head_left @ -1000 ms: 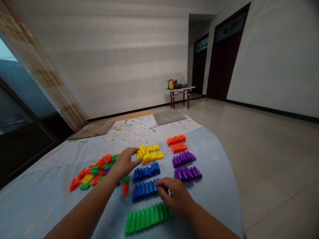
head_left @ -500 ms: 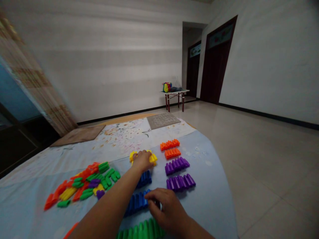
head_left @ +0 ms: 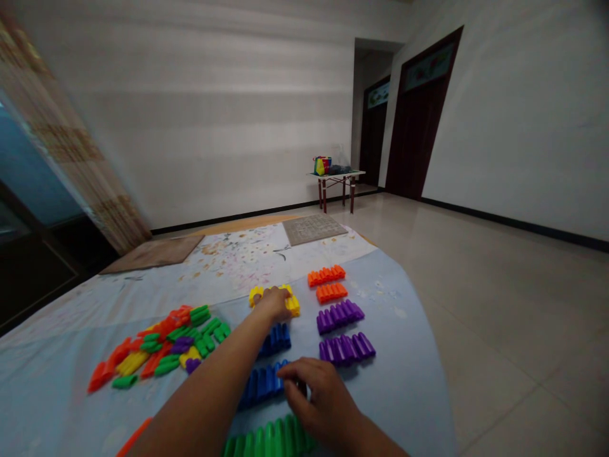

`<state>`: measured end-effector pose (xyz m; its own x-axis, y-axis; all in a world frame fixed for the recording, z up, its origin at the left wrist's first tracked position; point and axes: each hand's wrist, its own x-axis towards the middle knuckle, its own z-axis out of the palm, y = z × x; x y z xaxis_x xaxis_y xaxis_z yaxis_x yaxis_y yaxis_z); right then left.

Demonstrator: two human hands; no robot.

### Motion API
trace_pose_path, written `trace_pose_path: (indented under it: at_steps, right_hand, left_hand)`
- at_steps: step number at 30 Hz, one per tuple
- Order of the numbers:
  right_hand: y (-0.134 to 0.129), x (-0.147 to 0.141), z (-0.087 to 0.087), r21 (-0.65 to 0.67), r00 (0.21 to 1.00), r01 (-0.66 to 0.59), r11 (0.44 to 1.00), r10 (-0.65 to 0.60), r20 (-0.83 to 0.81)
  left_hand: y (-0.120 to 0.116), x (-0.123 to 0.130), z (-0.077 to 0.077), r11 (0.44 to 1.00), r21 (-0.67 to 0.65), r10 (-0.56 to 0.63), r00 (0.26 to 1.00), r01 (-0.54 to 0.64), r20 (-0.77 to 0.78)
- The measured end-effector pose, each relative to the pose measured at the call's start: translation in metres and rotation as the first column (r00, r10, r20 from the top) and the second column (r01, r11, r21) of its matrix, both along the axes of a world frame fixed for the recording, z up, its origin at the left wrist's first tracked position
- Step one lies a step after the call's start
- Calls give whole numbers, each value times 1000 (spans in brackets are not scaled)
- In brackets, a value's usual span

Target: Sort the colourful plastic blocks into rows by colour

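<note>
My left hand (head_left: 275, 303) reaches across to a row of yellow plastic building pieces (head_left: 294, 304), its fingers closed over the row. My right hand (head_left: 318, 388) hovers by the right end of a blue row (head_left: 261, 386), fingers loosely bent, thumb and forefinger apart, nothing visible in them. Another blue row (head_left: 276, 339) lies between the hands, partly behind my left forearm. Below, a green row (head_left: 271, 439) runs to the bottom edge. To the right lie two purple rows, one (head_left: 340, 316) behind the other (head_left: 347, 349), and two orange rows, the farther (head_left: 326, 275) and nearer (head_left: 332, 292).
A loose pile of orange, green, yellow and purple pieces (head_left: 166, 343) lies on the left of the cloth-covered table (head_left: 399, 393). A brown mat (head_left: 155, 252) and a grey mat (head_left: 314, 229) are at the far side. A small table (head_left: 337, 174) with bags stands by the wall.
The camera view has shifted slightly. My left hand stays on the yellow row and my right hand stays beside the blue row; no piece has visibly moved.
</note>
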<state>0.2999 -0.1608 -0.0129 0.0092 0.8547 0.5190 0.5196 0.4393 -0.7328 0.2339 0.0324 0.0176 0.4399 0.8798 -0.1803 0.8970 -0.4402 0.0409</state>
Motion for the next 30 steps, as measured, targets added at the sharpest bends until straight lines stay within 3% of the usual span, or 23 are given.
trace_pose_path:
  at_steps: [5, 12, 20, 24, 30]
  right_hand:
    - [0, 1, 2, 4, 1000, -6, 1000, 6, -6]
    - [0, 0, 0, -13, 1000, 5, 1000, -5, 8]
    - [-3, 1, -1, -47, 1000, -24, 999, 23, -18]
    - [-5, 3, -2, -63, 999, -46, 997, 45, -19]
    - [-6, 4, -1, -107, 999, -41, 993, 40, -10]
  left_hand:
    - [-3, 1, -2, 1000, 27, 0, 1000, 0, 10]
    - [-6, 6, -9, 989, 122, -91, 993, 82, 70]
    - [-19, -4, -4, 988, 150, -67, 976, 37, 205]
    - [-30, -40, 9, 974, 225, -39, 939, -41, 342]
    - [-42, -143, 18, 967, 190, 66, 884, -171, 462]
